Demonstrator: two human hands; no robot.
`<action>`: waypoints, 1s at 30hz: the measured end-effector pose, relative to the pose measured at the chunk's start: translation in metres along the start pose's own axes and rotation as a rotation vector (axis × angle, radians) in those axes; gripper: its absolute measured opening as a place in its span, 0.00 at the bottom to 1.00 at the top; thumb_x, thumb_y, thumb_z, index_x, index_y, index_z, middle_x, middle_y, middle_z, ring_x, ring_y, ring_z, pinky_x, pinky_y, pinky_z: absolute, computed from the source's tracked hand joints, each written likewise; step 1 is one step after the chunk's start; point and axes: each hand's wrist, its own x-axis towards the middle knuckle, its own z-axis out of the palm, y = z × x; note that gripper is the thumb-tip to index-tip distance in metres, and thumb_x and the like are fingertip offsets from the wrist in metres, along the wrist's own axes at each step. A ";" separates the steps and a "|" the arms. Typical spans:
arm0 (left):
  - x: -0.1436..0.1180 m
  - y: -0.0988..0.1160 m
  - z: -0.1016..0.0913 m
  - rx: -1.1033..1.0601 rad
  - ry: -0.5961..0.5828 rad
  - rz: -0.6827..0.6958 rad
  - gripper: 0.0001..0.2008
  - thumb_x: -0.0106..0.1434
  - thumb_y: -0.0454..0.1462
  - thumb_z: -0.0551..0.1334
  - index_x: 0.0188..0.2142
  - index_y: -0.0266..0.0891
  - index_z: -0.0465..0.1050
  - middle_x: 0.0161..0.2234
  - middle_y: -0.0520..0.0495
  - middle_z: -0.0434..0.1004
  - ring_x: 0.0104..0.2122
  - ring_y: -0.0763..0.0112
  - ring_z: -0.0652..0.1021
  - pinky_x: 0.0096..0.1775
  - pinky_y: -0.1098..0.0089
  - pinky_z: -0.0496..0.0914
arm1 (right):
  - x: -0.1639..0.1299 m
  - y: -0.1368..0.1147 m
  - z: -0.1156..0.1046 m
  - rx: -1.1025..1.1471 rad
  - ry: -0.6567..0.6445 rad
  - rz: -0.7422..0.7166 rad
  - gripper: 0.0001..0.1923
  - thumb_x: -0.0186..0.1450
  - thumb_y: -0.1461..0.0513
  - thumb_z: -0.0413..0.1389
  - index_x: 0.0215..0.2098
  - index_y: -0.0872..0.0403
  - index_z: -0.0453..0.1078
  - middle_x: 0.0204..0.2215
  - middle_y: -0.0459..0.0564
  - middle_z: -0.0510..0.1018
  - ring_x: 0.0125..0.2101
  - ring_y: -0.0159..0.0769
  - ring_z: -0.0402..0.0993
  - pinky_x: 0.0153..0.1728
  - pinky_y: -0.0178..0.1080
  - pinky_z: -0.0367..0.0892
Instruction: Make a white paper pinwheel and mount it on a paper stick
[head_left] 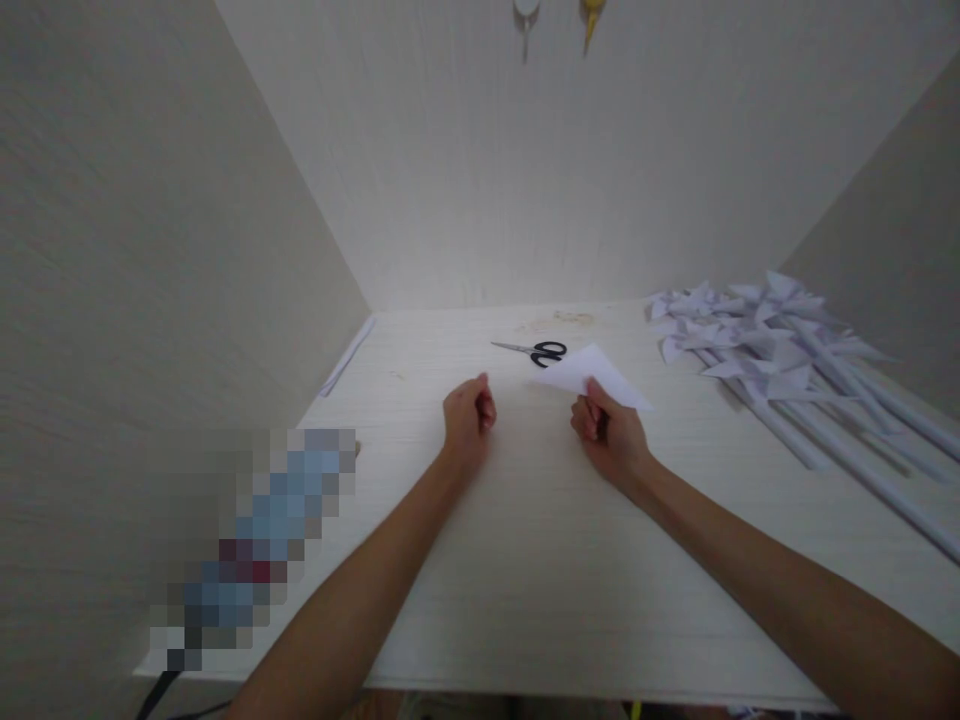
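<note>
A white piece of paper (600,372), roughly triangular in outline, is pinched between the thumb and curled fingers of my right hand (611,430), just above the table. My left hand (468,415) is curled into a loose fist to the left, apart from the paper, and no object shows in it. Behind the paper lies a pair of scissors (531,350) with black handles, blades pointing left; the paper's edge overlaps part of a handle in view.
Several white paper pinwheels (776,335) on rolled paper sticks (847,440) are piled at the right. A folded paper strip (348,357) lies along the left edge. A blurred-out blue object (277,520) with a black cord is at the near left. Walls (480,180) enclose the white table (525,600).
</note>
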 end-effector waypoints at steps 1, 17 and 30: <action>0.002 0.001 -0.002 -0.051 0.019 0.012 0.15 0.49 0.41 0.58 0.14 0.37 0.57 0.08 0.59 0.55 0.09 0.85 0.56 0.13 0.79 0.47 | 0.001 -0.001 -0.001 0.008 0.001 -0.004 0.22 0.53 0.59 0.58 0.09 0.55 0.51 0.05 0.38 0.54 0.09 0.21 0.47 0.13 0.32 0.40; -0.021 -0.006 0.012 0.315 -0.251 -0.045 0.18 0.49 0.46 0.60 0.13 0.36 0.61 0.07 0.58 0.56 0.09 0.84 0.57 0.13 0.78 0.51 | -0.003 0.004 0.002 -0.110 0.008 -0.036 0.26 0.50 0.59 0.59 0.08 0.54 0.47 0.05 0.36 0.49 0.09 0.20 0.46 0.13 0.33 0.39; 0.004 -0.004 -0.005 0.082 -0.029 0.081 0.12 0.50 0.42 0.61 0.26 0.33 0.71 0.24 0.45 0.76 0.18 0.77 0.72 0.19 0.77 0.62 | 0.041 -0.008 -0.044 -0.869 0.194 -0.393 0.09 0.52 0.58 0.56 0.21 0.55 0.64 0.14 0.40 0.62 0.16 0.26 0.55 0.17 0.31 0.51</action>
